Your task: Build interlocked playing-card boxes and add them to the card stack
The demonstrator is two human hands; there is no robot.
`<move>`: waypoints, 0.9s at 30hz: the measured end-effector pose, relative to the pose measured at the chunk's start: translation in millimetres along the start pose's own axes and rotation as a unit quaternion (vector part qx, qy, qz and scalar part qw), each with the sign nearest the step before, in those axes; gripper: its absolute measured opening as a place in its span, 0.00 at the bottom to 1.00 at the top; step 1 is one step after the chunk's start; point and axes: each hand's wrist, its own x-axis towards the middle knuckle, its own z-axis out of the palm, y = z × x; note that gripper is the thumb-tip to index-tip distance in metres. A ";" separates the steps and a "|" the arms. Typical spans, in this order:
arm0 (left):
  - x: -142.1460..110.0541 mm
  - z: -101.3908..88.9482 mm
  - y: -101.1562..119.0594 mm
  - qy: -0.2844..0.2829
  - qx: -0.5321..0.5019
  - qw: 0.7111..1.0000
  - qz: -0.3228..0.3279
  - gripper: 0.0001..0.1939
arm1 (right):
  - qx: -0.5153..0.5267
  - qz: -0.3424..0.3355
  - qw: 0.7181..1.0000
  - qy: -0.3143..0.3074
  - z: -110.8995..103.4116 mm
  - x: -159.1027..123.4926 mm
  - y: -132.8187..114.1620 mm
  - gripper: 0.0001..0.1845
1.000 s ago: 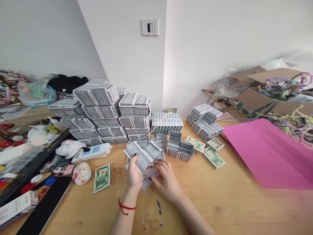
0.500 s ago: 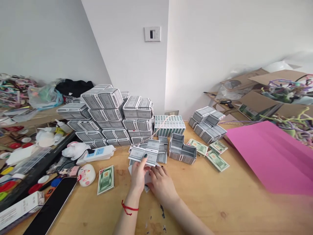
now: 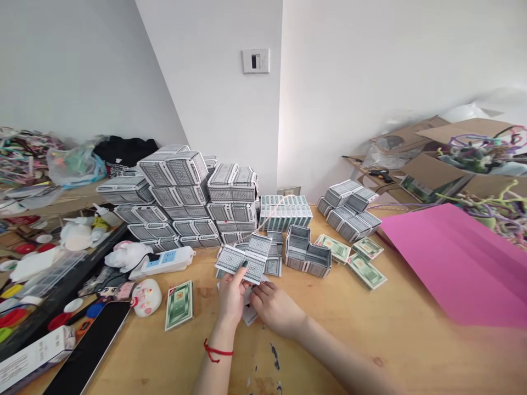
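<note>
Joined playing cards (image 3: 230,256) are held at frame centre, just above the lower middle, raised off the table (image 3: 329,351), grey patterned backs up. The left hand (image 3: 231,296) is clamped on their lower edge, thumb on top, other fingers mostly hidden underneath. The right hand (image 3: 278,310) is set just beside it, fingers curled at a white card face (image 3: 249,315) below; whether anything is pinched there cannot be told, fingertips being hidden.

Handling (judged): very light, thin, springy card stock. Slick faces, so slip is likely under a loose grip. Easily creased, and the seams would be bent first. Best held flat across a panel or near the seam, thumb above and fingers below, corners avoided.

Orientation: stepped, roughly L-shaped outline. Long axis of the lower panel is run left to right, dipped slightly toward the right of the frame. The upper panel is pointed toward the top of the frame, leaned a bit right.

Around: flat grey card pieces (image 3: 274,266) partly covered just behind; an open card tray (image 3: 308,258) right of centre; a stack of card blocks (image 3: 177,192) left of centre.
</note>
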 end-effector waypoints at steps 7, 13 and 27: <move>2.6 -4.3 18.0 0.068 -0.079 0.993 -0.051 0.06 | 0.138 0.055 0.983 0.112 -14.1 -26.9 23.6 0.12; 2.9 -1.5 11.8 0.083 -0.057 0.988 -0.113 0.03 | 0.533 0.344 0.754 0.173 -21.0 -36.6 20.4 0.13; -5.2 -0.4 3.4 -0.061 0.071 0.995 -0.038 0.19 | 0.608 0.434 0.636 0.196 -27.1 -42.1 0.4 0.23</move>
